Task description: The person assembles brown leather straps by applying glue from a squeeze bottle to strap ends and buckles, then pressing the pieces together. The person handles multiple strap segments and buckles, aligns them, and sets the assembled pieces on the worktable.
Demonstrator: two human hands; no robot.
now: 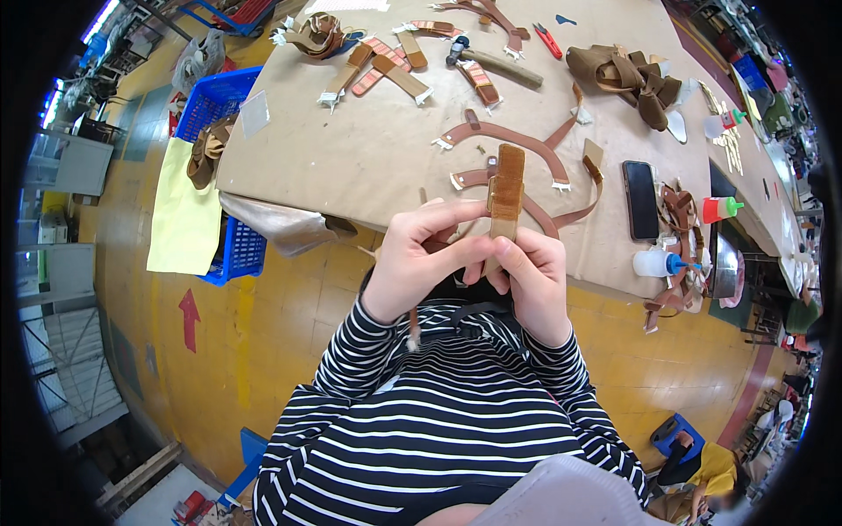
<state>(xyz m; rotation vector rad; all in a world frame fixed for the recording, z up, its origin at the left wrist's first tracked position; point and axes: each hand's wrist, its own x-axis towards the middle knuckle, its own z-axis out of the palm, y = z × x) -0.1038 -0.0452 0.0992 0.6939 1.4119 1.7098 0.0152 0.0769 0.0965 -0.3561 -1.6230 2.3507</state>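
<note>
Both my hands are closed on a brown leather strap (507, 188), held upright just above the table's near edge. My left hand (430, 250) pinches its left side near the lower part, fingers curled. My right hand (533, 276) grips the bottom with the thumb on its face. A thin strap end with a frayed tip (413, 333) hangs below my left hand. Behind the held strap lie curved brown strap pieces (517, 145) with white frayed ends. A part of the strap between my fingers is hidden.
A hammer (500, 67), red snips (548, 41) and bundled brown straps (624, 79) lie farther back. At right are a black phone (640, 200) and a blue-tipped bottle (653, 263). A blue basket (241, 250) with yellow paper (182, 219) stands left of the table.
</note>
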